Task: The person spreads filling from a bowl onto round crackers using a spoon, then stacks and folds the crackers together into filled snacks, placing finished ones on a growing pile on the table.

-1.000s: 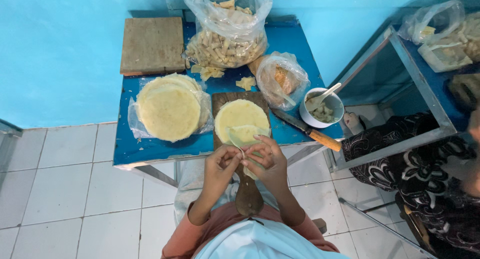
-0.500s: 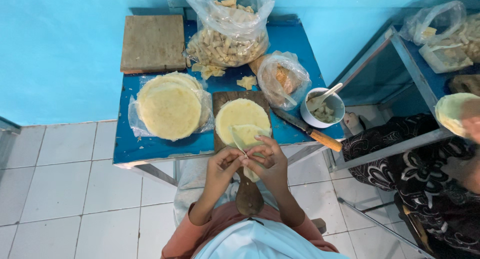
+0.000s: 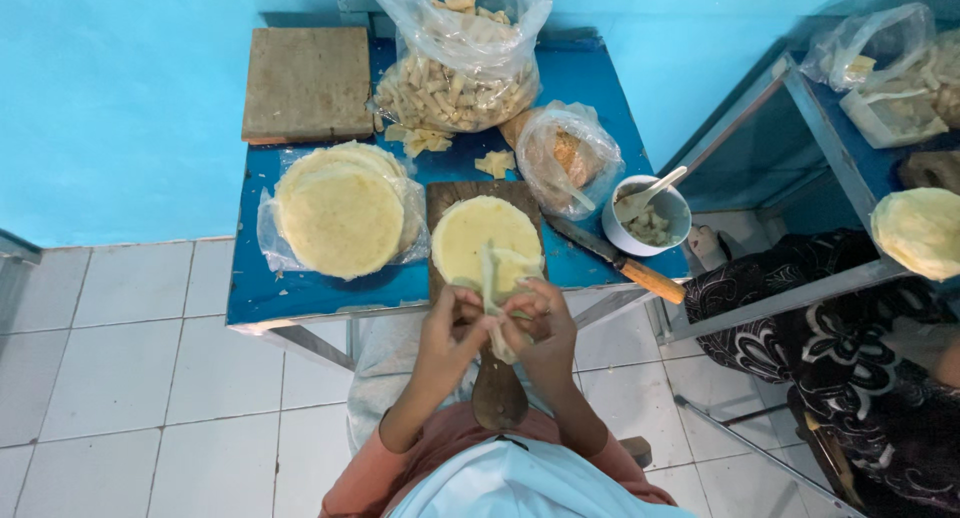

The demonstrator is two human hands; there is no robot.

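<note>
- While the thin pale wrapper is being pinched between both hands just past the near edge of the blue table, a tear is judged the likeliest fault; the sheet looks soft and limp, and too hard a pull from either side could split it.
- Filling could be squeezed out of an open end if the roll is pressed unevenly; whether any filling is inside cannot be told, since the fingers cover it.
- The left hand and the right hand are brought close together, fingertips closed on the wrapper from both sides; nothing else is held.
- The wrapper is seen as a narrow folded strip, pale yellow, standing roughly upright, with its lower end hanging between the palms; it is held over the handle end of the wooden board.
- A round yellow sheet lies flat on that board, just beyond the hands; it could be dragged off if brushed.
- A knife lies near the right hand, beside the white bowl; a careless reach could catch its blade.
</note>
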